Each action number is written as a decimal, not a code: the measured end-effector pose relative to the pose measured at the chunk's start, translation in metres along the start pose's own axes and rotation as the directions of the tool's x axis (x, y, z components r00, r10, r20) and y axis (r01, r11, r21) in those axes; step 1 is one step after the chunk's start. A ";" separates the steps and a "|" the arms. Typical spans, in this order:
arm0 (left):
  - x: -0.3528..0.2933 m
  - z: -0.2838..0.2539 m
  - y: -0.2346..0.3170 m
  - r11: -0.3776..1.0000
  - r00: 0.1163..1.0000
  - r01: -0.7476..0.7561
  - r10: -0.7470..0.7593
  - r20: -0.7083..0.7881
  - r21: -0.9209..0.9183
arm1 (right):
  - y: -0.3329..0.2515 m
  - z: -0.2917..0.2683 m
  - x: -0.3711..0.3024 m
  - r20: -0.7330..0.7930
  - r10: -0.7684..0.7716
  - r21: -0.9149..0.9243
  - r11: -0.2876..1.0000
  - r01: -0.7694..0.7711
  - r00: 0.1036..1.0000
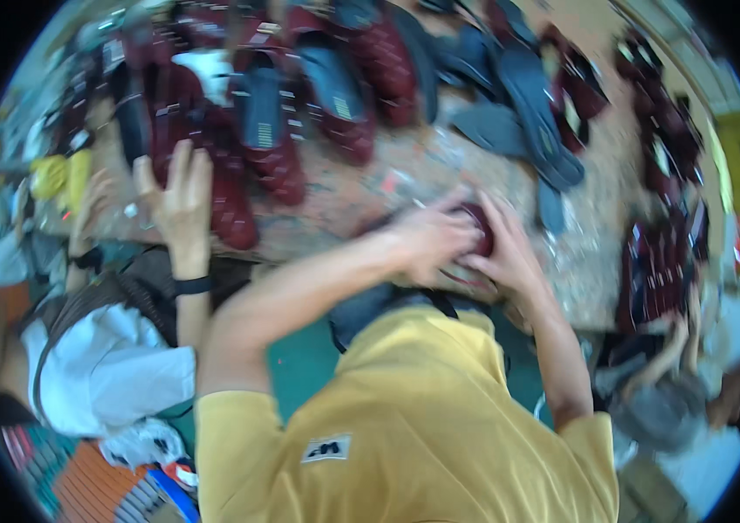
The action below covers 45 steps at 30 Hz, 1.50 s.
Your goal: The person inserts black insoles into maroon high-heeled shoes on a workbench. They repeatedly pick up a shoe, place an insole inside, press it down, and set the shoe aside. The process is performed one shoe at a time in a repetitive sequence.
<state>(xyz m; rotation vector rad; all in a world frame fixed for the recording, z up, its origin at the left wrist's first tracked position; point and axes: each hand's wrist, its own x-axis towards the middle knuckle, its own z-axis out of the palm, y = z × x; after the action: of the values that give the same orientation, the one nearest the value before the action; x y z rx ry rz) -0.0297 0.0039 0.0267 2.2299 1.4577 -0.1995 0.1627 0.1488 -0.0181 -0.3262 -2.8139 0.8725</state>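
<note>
Setting: worn, speckled worktable [361,196] seen from above, heaped with sandal parts, with people seated on either side; the picture is motion-blurred, so fine detail is lost.
Nearest: yellow shirt [422,418] of the person wearing the camera fills the lower middle, both forearms rising from it toward the table edge.
Left hand [427,240]: curled over a dark red sandal piece [480,228], fingers bent around its near side; it appears to grip the piece, pressing it down against the table so it stays put.
Right hand [509,253]: cupped against the same piece from the other side, fingers partly closed around it; how tightly is hard to tell through the blur.
Held piece: sits at the table's near edge, between the two hands and mostly hidden by them, close to the body where both hands can bear on it.
Neighbour on the left: another person's hand [180,196], with a black wristband, lies spread over a maroon sandal [230,205], steadying it flat.
Neighbour on the right: a seated person [675,383], beside a stack of dark red pieces [662,270].
Farther back: maroon sandals with dark grey insoles [335,87] lie in overlapping rows within arm's reach; loose grey soles [536,113] are fanned out beyond them.
Far left edge: something yellow [61,174], too blurred to identify.
</note>
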 end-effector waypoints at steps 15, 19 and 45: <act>-0.044 0.047 -0.001 1.000 0.887 -0.008 0.020 -0.462 0.029 | 0.022 0.013 -0.015 0.024 0.126 0.077 0.989 -0.128 0.992; -0.094 0.017 0.008 0.636 0.688 0.356 -0.674 -0.268 -0.685 | 0.000 -0.011 -0.003 0.048 -0.197 -0.038 0.979 0.199 0.979; -0.105 0.107 -0.008 0.430 0.518 -0.140 -0.736 -0.436 -0.892 | -0.033 -0.028 0.030 0.549 -0.395 -0.231 0.775 0.588 0.736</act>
<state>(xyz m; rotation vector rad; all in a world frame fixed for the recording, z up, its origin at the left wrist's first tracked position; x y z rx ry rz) -0.0680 -0.1289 -0.0321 1.0316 1.8147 1.3746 0.1349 0.1446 0.0266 0.6985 -3.2392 0.2721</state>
